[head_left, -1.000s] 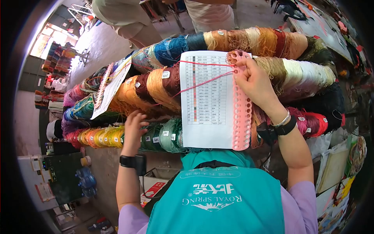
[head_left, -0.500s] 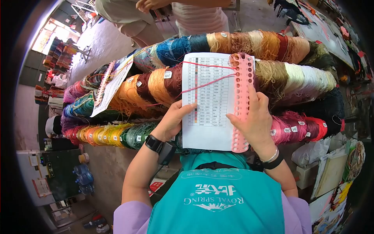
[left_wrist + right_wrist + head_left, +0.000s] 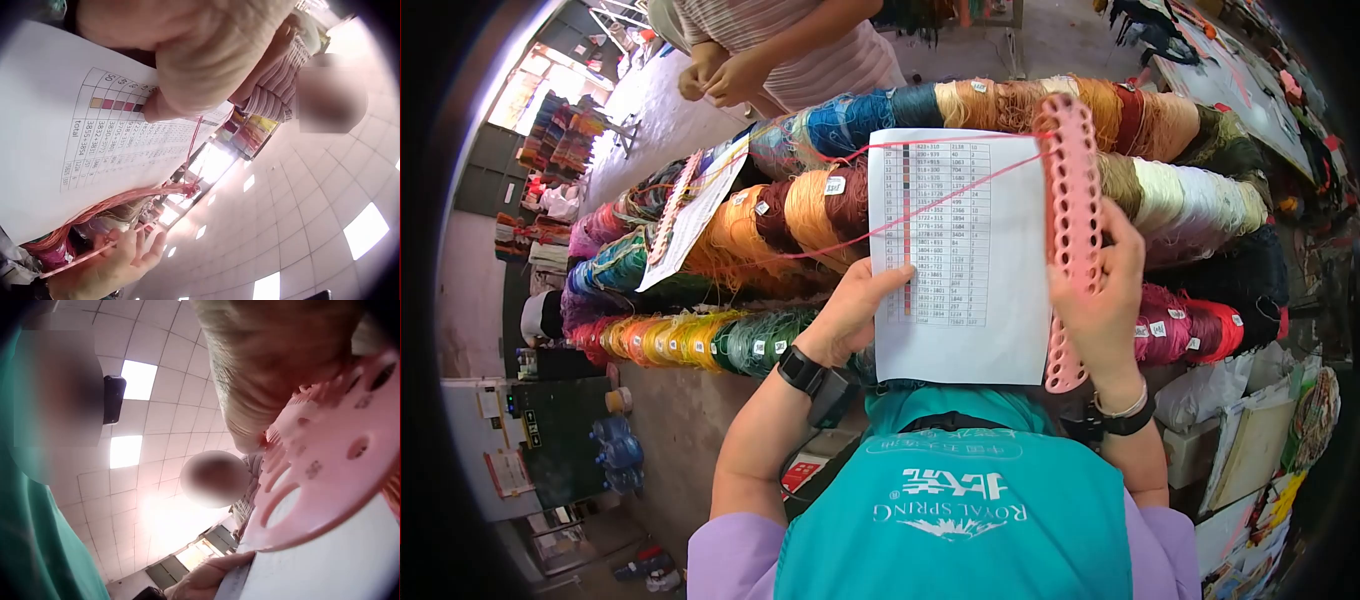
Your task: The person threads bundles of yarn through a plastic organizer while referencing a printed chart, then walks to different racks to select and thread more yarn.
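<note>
A printed sheet with a numbered colour chart faces me above the thread skeins. My left hand holds its left edge, thumb on the chart's colour column. In the right wrist view this hand shows at the sheet's far edge. My right hand grips a pink perforated thread card along the sheet's right edge, with its fingers behind the card. The card's round holes fill much of the right wrist view. Red-pink threads run from the card's upper part across the chart to the left.
Rows of labelled thread skeins in many colours lie on rails beneath and around the sheet. A second sheet with a perforated strip lies on them at left. A person stands beyond the rack. Boards and bags stand at lower right.
My left hand came from over the skeins to the sheet's left edge. My right hand slid down from the card's top and now grips it, shifted rightward. The person beyond moved left.
</note>
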The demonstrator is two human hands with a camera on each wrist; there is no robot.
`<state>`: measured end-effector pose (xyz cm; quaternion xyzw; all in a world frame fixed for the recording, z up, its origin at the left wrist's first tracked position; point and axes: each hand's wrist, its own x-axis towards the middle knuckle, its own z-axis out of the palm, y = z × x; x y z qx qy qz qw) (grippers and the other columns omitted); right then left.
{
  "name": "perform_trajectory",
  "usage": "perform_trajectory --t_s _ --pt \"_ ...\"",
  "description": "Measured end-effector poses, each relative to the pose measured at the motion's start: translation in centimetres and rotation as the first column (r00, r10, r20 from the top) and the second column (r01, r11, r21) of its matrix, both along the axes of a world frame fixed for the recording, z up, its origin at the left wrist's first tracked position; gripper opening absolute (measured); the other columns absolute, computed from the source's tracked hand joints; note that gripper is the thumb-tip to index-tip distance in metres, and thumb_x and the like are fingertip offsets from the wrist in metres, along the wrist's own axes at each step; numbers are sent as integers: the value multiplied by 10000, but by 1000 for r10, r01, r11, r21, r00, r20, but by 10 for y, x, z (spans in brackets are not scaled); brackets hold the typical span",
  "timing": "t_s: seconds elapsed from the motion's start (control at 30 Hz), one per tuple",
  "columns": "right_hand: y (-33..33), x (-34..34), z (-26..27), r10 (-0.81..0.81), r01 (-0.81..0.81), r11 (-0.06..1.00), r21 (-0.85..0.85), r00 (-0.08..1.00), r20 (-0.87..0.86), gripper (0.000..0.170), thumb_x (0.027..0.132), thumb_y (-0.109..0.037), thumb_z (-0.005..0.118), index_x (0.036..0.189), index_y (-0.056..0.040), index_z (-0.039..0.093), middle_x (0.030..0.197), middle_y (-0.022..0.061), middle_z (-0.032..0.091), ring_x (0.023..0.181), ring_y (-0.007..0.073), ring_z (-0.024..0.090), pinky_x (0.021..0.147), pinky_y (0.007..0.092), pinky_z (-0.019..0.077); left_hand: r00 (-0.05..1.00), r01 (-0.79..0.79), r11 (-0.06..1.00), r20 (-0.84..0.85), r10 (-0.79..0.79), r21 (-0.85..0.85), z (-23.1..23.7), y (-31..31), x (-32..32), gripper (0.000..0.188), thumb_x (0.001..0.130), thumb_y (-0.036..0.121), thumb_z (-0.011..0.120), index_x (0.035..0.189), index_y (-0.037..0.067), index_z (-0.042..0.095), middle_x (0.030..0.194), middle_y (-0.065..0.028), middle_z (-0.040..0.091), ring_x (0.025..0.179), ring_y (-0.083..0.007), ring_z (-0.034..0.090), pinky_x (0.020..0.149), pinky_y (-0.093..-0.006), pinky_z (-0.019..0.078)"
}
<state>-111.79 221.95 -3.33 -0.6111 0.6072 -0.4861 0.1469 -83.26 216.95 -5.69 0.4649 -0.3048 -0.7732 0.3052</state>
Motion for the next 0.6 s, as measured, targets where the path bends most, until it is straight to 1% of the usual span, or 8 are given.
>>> perform_trajectory --t_s 0.07,0.17,0.43,0.53,0.6 --pt "-2 -6 9 -14 4 998 69 989 144 754 726 -37 745 1409 -12 427 1222 144 484 1017 235 536 909 356 471 1000 3 1000 14 -3 -6 1 1 -1 309 962 120 623 1236 -23 610 1163 -121 687 993 -179 683 879 -339 555" --pt "-6 -9 14 14 -30 997 67 973 231 738 745 -17 735 1416 -15 426 1213 123 482 899 176 535 865 326 483 1000 -3 1000 26 3 -12 3 2 -5 304 959 108 620 1233 -23 613 1160 -122 688 990 -178 683 875 -337 554" --pt "-6 -13 13 21 -34 998 58 977 214 728 751 -36 743 1408 -15 430 1216 129 483 923 187 555 871 337 497 995 -37 999 97 39 -21 7 3 -14 289 944 86 625 1211 -26 622 1151 -126 691 984 -177 681 877 -334 549" --pt "-8 -20 9 65 -69 996 52 995 71 698 826 53 680 1444 6 360 1272 103 499 891 90 609 790 224 527 993 -42 999 110 44 -27 7 4 -16 299 934 72 626 1216 -27 616 1147 -126 692 983 -179 680 881 -336 546" --pt "-8 -18 10 54 -63 996 63 988 145 696 780 -16 727 1404 -5 418 1239 127 494 1010 187 569 893 318 491 993 -42 999 109 45 -31 9 4 -18 311 925 61 629 1222 -29 611 1142 -127 694 984 -181 679 882 -337 544"
